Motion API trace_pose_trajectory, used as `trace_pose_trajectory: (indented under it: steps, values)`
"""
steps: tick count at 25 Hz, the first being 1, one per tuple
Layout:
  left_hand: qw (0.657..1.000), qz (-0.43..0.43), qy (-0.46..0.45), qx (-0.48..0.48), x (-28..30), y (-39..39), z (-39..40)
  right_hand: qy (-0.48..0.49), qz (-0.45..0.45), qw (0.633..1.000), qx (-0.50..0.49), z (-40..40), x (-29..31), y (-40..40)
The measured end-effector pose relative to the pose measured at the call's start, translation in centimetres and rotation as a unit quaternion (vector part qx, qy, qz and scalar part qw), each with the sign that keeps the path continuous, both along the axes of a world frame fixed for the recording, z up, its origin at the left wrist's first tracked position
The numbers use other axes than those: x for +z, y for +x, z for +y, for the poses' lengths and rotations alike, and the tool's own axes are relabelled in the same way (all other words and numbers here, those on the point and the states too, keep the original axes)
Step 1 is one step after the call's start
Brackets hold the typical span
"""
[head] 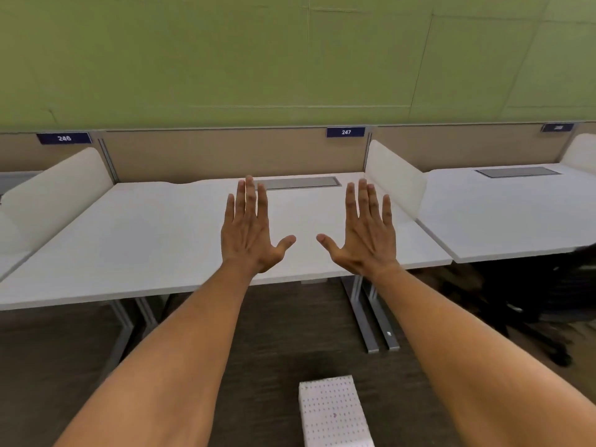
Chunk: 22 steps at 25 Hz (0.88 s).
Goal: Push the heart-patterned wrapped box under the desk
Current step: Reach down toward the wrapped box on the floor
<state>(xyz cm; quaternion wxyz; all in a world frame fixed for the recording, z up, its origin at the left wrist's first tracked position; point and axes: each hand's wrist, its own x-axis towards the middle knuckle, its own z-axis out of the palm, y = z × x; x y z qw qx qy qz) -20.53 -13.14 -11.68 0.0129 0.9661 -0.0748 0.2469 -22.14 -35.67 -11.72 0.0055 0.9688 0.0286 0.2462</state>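
A white wrapped box [333, 412] printed with small hearts lies on the dark floor at the bottom centre, in front of the white desk [154, 240] and between my forearms. My left hand [250, 232] is stretched out above the desk top, palm down, fingers spread and holding nothing. My right hand [366, 235] is held the same way beside it, about a hand's width to the right. Both hands are well above and beyond the box, not touching it.
Grey metal desk legs [375, 321] stand on the floor just right of the box's path; another leg [124, 327] is at the left. White side dividers [395, 182] flank the desk. A black office chair base [545, 317] sits under the neighbouring desk at right.
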Motion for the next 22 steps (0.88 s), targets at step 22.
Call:
trace_pose_trajectory:
  steps: [22]
  values:
    - [0.958,0.282,-0.009,0.053,-28.7,-13.1,-15.9,0.002,0.272,0.961,0.050,-14.1,-28.5,-9.7]
